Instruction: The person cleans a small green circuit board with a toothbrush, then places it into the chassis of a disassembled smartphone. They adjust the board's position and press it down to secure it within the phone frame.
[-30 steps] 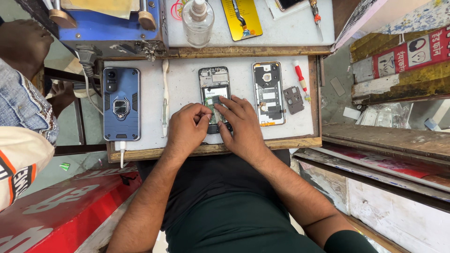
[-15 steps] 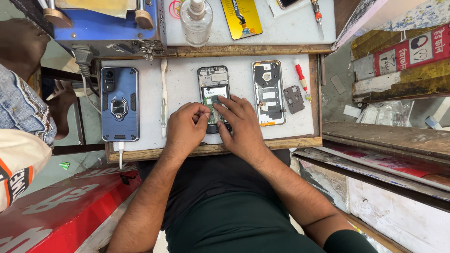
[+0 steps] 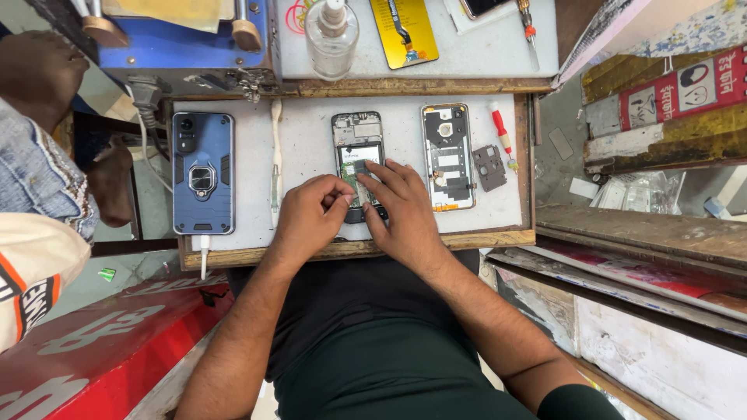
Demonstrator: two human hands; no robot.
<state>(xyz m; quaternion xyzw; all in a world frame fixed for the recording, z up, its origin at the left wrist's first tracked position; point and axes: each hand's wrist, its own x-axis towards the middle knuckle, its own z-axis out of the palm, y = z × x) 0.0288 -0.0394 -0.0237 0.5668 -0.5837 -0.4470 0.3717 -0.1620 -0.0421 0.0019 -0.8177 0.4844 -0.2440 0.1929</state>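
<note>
The opened phone (image 3: pixel 357 159) lies upright in the middle of the white work mat (image 3: pixel 311 210), its back off and its inner parts bare. Both hands meet over its lower half. The left hand (image 3: pixel 310 218) is curled, thumb and forefinger pinched together at the phone's left edge; what, if anything, sits between them is too small to tell. The right hand (image 3: pixel 401 210) lies flat and spread, fingertips (image 3: pixel 366 165) pressing on the phone's bare middle, thumb along its bottom right corner.

Just right of the phone, with a narrow strip of mat between, lies a second phone frame (image 3: pixel 448 157), and beside that a small grey cover (image 3: pixel 489 167) and a red screwdriver (image 3: pixel 500 134) close to the mat's right rim. Left of the phone a thin white tool (image 3: pixel 275 159) lies lengthwise, with bare mat on both sides. Further left a blue cased phone (image 3: pixel 202 173) rests near the left edge, a white cable (image 3: pixel 204 253) running off the front.

The wooden front edge (image 3: pixel 233 255) of the tray runs under both wrists. Behind the mat, on a raised shelf, stand a clear bottle (image 3: pixel 331 31) and a yellow card (image 3: pixel 403 31). Another person's arm (image 3: pixel 47 85) shows at far left, well apart.
</note>
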